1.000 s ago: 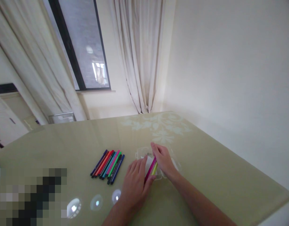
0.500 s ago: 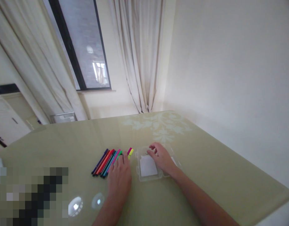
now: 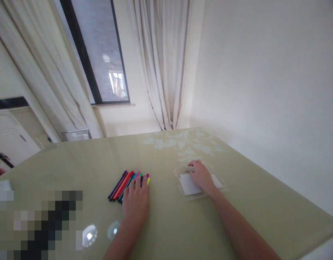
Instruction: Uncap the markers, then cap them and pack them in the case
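Note:
A row of felt-tip pens in several colours lies side by side on the table. My left hand rests palm down over the right end of the row, its fingers stretched out and covering part of the pens. To the right is a clear plastic case, with white paper pieces inside. My right hand reaches over the middle of the case, its fingers curled onto the far part. The fingertips' exact grip is partly hidden.
The green table has a pale floral pattern near its far edge and meets the wall at the right. A curtain hangs beyond it. White paper or cloth lies at the left edge; the lower left is pixelated.
My right hand has moved to the right, and the plastic case has shifted with it, away from the pens. The left hand has shifted slightly left over the pens; the yellow-ended pen sits closer in.

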A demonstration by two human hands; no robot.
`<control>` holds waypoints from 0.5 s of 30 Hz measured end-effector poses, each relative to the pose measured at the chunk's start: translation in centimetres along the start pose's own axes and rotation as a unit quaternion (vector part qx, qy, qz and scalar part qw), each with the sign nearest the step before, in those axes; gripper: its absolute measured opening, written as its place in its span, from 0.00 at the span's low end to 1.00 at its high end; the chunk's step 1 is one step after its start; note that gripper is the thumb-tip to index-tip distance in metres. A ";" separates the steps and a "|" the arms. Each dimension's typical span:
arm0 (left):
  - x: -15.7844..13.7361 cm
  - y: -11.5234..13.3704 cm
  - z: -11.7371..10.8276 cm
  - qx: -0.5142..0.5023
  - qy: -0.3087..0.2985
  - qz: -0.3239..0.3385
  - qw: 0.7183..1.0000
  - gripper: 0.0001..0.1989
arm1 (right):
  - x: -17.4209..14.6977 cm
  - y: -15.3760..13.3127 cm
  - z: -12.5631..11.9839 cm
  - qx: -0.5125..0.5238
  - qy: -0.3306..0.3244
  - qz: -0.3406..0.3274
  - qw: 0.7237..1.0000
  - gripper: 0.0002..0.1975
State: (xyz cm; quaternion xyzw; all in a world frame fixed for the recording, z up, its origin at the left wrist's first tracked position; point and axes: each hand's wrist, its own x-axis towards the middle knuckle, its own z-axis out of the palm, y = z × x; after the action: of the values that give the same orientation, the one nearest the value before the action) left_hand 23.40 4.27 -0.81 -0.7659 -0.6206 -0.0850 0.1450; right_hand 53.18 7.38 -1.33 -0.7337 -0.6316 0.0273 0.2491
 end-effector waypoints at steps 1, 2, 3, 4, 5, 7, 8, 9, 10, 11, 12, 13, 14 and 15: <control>0.0 -0.2 0.0 -0.002 -0.006 0.000 1.000 0.21 | 0.2 0.6 -0.2 -0.008 0.006 0.015 1.000 0.17; 0.0 -0.4 0.0 -0.003 -0.010 -0.001 1.000 0.21 | 0.3 1.2 -0.3 -0.017 0.013 0.025 0.999 0.16; 0.1 -0.5 -0.1 -0.004 -0.012 -0.002 1.000 0.21 | 0.4 1.7 -0.5 -0.026 0.019 0.035 0.999 0.16; 0.1 -0.6 -0.2 -0.006 -0.013 -0.004 1.000 0.21 | 0.4 2.1 -0.7 -0.035 0.024 0.041 0.998 0.17; 0.1 -0.6 -0.4 -0.008 -0.013 -0.006 1.000 0.21 | 0.5 2.4 -0.9 -0.045 0.028 0.045 0.998 0.18; 0.1 -0.7 -0.5 -0.011 -0.011 -0.008 1.000 0.20 | 0.6 2.4 -1.2 -0.065 0.039 0.047 0.996 0.18; 0.1 -0.7 -0.6 -0.012 -0.009 -0.009 1.000 0.19 | 0.6 2.1 -1.3 -0.072 0.045 0.042 0.995 0.18; 0.1 -0.6 -0.6 -0.011 -0.005 -0.009 1.000 0.18 | 0.5 1.5 -1.5 -0.074 0.053 0.031 0.995 0.17; 0.2 -0.6 -0.6 -0.011 -0.001 -0.010 1.000 0.17 | 0.4 0.8 -1.5 -0.070 0.061 0.014 0.996 0.16; 0.2 -0.4 -0.6 -0.013 0.004 -0.008 1.000 0.16 | 0.3 -0.1 -1.5 -0.056 0.065 -0.008 0.996 0.14; 0.1 -0.2 -0.5 -0.018 0.009 -0.002 1.000 0.16 | 0.0 -1.2 -1.5 -0.032 0.063 -0.034 0.997 0.13; 0.1 0.1 -0.5 -0.028 0.011 0.010 0.999 0.15 | -0.4 -2.3 -1.4 0.002 0.054 -0.065 0.996 0.12; 0.1 0.4 -0.6 -0.042 0.011 0.026 0.999 0.15 | -0.9 -3.5 -1.4 0.044 0.032 -0.097 0.994 0.11; 0.1 0.8 -0.6 -0.061 0.008 0.042 0.997 0.15 | -1.5 -4.6 -1.3 0.090 0.000 -0.127 0.988 0.12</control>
State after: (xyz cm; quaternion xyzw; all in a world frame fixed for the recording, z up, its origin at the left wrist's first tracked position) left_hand 24.23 3.98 -0.33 -0.7979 -0.5806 -0.1224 0.1066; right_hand 49.15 5.90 1.19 -0.6221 -0.7147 0.0522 0.3153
